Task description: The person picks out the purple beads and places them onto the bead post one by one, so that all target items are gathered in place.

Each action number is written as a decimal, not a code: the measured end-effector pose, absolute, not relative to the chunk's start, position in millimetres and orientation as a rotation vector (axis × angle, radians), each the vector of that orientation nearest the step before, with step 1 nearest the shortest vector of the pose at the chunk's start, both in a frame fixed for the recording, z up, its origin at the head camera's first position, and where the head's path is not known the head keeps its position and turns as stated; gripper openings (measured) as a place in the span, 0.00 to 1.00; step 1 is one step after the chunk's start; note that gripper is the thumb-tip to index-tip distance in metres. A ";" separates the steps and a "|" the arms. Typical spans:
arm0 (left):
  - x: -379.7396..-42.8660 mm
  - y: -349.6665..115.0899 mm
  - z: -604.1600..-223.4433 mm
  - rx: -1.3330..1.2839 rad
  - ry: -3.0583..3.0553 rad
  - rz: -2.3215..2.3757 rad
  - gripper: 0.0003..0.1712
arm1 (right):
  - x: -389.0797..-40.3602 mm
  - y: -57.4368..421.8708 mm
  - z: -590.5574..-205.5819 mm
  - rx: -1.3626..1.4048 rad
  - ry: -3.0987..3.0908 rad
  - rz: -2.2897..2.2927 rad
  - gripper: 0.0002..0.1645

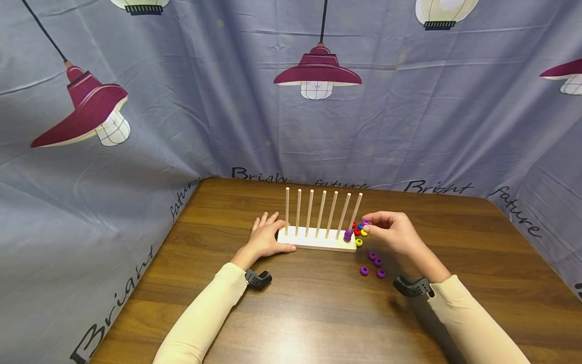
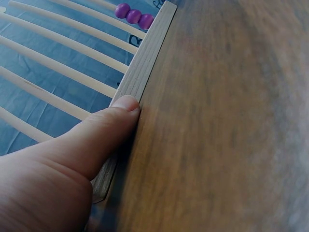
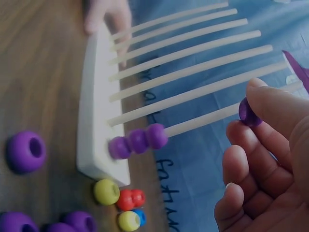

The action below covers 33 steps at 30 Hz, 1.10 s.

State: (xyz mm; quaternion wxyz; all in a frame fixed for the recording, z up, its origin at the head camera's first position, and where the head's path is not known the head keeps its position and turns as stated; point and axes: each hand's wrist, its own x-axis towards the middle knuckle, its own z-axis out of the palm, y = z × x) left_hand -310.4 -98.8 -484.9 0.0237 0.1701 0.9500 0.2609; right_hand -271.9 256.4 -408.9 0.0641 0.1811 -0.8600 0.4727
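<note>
A wooden peg stand (image 1: pixel 318 241) with several upright pegs stands on the table. My left hand (image 1: pixel 263 240) grips its left end, the thumb (image 2: pixel 113 113) along the front edge and the other fingers behind. Three purple beads (image 3: pixel 138 141) are stacked on the rightmost peg. Between thumb and index finger my right hand (image 1: pixel 394 231) pinches a single purple bead (image 3: pixel 249 112). In the right wrist view this bead overlaps the upper part of the rightmost peg; whether it is threaded on it I cannot tell.
Several loose purple beads (image 1: pixel 378 262) lie in front of the stand's right end. Beside that end sit yellow (image 1: pixel 359 242), red (image 3: pixel 129 199) and blue beads close together. A printed blue-grey curtain (image 1: pixel 318 141) hangs behind the wooden table (image 1: pixel 300 303).
</note>
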 end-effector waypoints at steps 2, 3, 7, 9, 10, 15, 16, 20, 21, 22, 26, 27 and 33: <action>-309.6 -98.8 -484.2 0.530 2.942 0.816 0.43 | -272.7 256.1 -402.6 0.552 -2.589 1.417 0.14; -309.1 -98.9 -483.8 0.532 2.943 0.820 0.43 | -273.1 256.0 -399.3 0.553 -2.584 1.415 0.14; -308.4 -99.6 -483.5 0.537 2.943 0.830 0.43 | -274.4 254.4 -385.6 0.554 -2.564 1.403 0.14; -308.5 -99.8 -483.9 0.537 2.943 0.831 0.44 | -274.7 253.3 -379.3 0.551 -2.560 1.399 0.14; -308.7 -99.8 -484.2 0.536 2.943 0.830 0.44 | -274.8 252.9 -376.5 0.551 -2.558 1.392 0.14; -309.6 -99.6 -485.0 0.533 2.945 0.822 0.44 | -277.1 251.5 -366.0 0.564 -2.521 1.363 0.13; -309.6 -99.4 -484.9 0.532 2.944 0.821 0.44 | -277.8 251.4 -364.3 0.567 -2.512 1.361 0.13; -309.3 -99.1 -483.9 0.535 2.946 0.823 0.44 | -281.1 249.5 -356.9 0.567 -2.481 1.369 0.14; -309.1 -99.2 -483.6 0.537 2.947 0.826 0.43 | -281.9 248.7 -354.9 0.568 -2.475 1.372 0.14; -308.8 -99.3 -483.2 0.537 2.947 0.827 0.44 | -282.7 248.0 -353.0 0.564 -2.473 1.370 0.14; -308.5 -99.3 -482.5 0.537 2.944 0.832 0.44 | -286.1 244.2 -346.0 0.559 -2.466 1.363 0.14; -308.4 -99.2 -482.3 0.535 2.942 0.831 0.44 | -286.8 243.4 -344.6 0.556 -2.467 1.358 0.14; -307.5 -98.5 -481.2 0.527 2.938 0.824 0.44 | -291.7 240.9 -341.4 0.533 -2.484 1.349 0.15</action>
